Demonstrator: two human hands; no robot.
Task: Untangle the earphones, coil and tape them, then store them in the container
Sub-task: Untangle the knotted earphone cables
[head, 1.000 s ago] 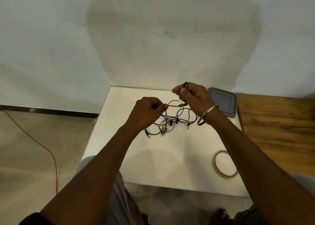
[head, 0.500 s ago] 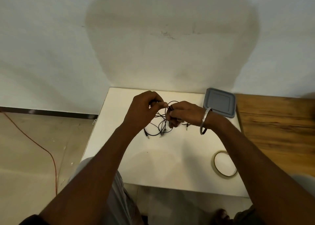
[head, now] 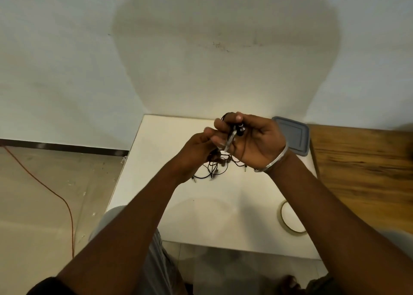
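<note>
A tangle of thin black earphones (head: 214,169) lies on the white table (head: 201,216), with part of the cable lifted into my hands. My right hand (head: 252,138) is raised above the tangle, palm toward me, fingers closed on an earbud and a stretch of cable. My left hand (head: 196,151) sits just left of and below it, touching it and pinching the cable near the tangle. A roll of clear tape (head: 290,218) lies near the table's front right. The grey lidded container (head: 292,134) stands at the back right corner.
A wooden tabletop (head: 366,172) adjoins the white table on the right. The white wall rises right behind the table. An orange cord (head: 55,196) runs across the floor on the left. My knees are under the table's front edge.
My right hand has lifted off the table and turned palm up with an earbud and cable in it. My left hand has shifted right to meet it.
</note>
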